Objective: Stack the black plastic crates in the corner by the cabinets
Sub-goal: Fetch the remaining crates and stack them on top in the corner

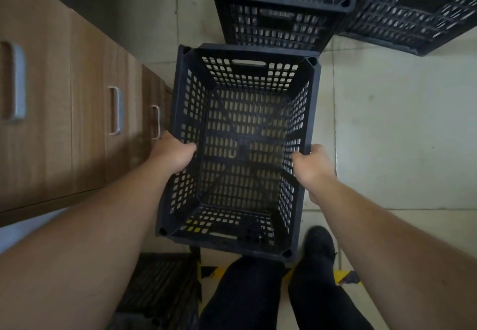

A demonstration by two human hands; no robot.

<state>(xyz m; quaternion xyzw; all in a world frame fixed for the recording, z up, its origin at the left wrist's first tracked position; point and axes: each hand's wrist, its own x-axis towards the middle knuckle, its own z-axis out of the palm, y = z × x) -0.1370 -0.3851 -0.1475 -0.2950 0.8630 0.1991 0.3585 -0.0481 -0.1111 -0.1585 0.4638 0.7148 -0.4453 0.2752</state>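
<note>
Both hands, the left hand (174,153) and right hand (313,164), grip the crate (242,146) by its long rims, carrying it; next, lower it squarely onto the stack (280,7) ahead.

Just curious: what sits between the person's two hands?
In the head view, the open black crate spans the gap; the left hand and right hand grip its opposite long walls.

Both hands are holding an empty black crate (242,149) by its long sides, the left hand (173,154) curling over the left rim and the right hand (313,166) over the right rim. The crate is hanging beside wooden cabinets (64,113), just before a stack of crates (278,7) standing on the tiled floor (402,128), with another crate (418,12) lying tilted to its right.
</note>
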